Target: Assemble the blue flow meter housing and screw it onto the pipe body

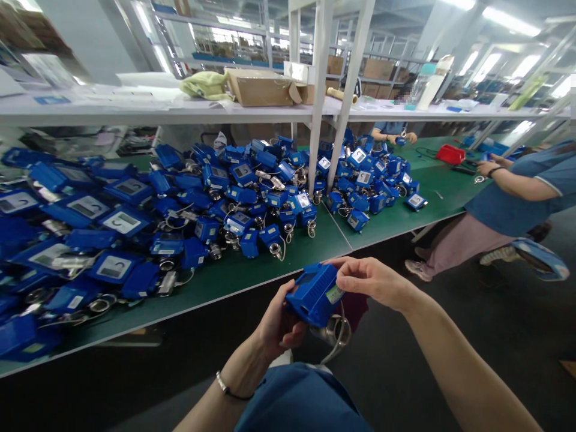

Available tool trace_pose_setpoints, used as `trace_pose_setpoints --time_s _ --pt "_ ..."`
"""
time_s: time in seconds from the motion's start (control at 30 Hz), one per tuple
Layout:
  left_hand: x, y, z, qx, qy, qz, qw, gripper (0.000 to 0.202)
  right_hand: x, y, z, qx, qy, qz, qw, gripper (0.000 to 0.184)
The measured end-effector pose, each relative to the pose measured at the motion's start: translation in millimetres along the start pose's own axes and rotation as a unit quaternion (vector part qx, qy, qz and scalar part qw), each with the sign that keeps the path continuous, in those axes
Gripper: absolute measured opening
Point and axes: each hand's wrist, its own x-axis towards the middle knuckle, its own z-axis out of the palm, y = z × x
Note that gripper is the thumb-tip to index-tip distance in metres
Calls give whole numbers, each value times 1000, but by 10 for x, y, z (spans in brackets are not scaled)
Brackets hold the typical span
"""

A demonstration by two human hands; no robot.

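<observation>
Both my hands hold one blue box-shaped device [312, 294] in front of the green table [252, 270], above my lap. My left hand [279, 324] grips its lower left side with curled fingers. My right hand [371, 282] pinches its upper right corner, by a small pale label. A metal fitting [335, 333] and a thin cable hang under the device. A large heap of the same blue devices [180, 204] covers the table to the left and centre.
A second heap of blue devices [369, 180] lies right of the white shelf posts [321, 96]. A person in a blue top [522, 192] works at the table's right end; another person's hands [398, 138] show at the far side. A red tray [450, 154] and cardboard boxes [261, 87] are near.
</observation>
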Motion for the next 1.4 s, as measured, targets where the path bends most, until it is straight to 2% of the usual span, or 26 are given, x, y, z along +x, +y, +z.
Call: trace_pose_setpoints --time_s 0.03,0.1,0.17,0.23,0.4,0.47,0.53,0.67,0.83,1.0,1.1,1.23,1.33,1.4 --pt "-5 -8 16 8 19 11 1000 75 -10 26 -34 23 10 3 1000 19" --pt "-21 -25 55 22 59 34 997 73 -28 92 -93 93 68 -16 993 20" --pt "-37 -43 101 36 89 56 994 73 -44 173 -117 172 150 -62 971 22" --pt "-43 -65 150 45 114 78 989 72 -58 258 -87 220 203 -92 950 30" --pt "15 -122 257 79 163 140 973 68 -59 437 155 225 184 -45 956 57" --pt "50 -147 293 120 161 166 965 67 -40 494 245 216 195 -38 956 62" --pt "71 -174 332 162 150 194 956 67 -18 547 295 203 234 -29 950 66" --pt "26 -235 452 228 110 237 938 75 -14 650 264 225 305 -15 925 74" --pt "-93 -344 660 259 48 241 934 87 -99 783 128 324 282 -13 903 70" --pt "-92 -478 784 250 14 249 935 89 -162 936 45 363 263 -40 893 58" --pt "-92 -491 796 261 10 244 934 91 -187 968 19 369 268 -46 889 56" --pt "-53 -426 746 277 30 252 927 95 -190 860 81 359 297 -36 884 62" --pt "36 -357 666 209 45 253 943 95 -157 716 196 325 322 -41 888 76" --pt "89 -299 596 144 47 261 953 92 -138 620 249 311 325 -54 891 79"
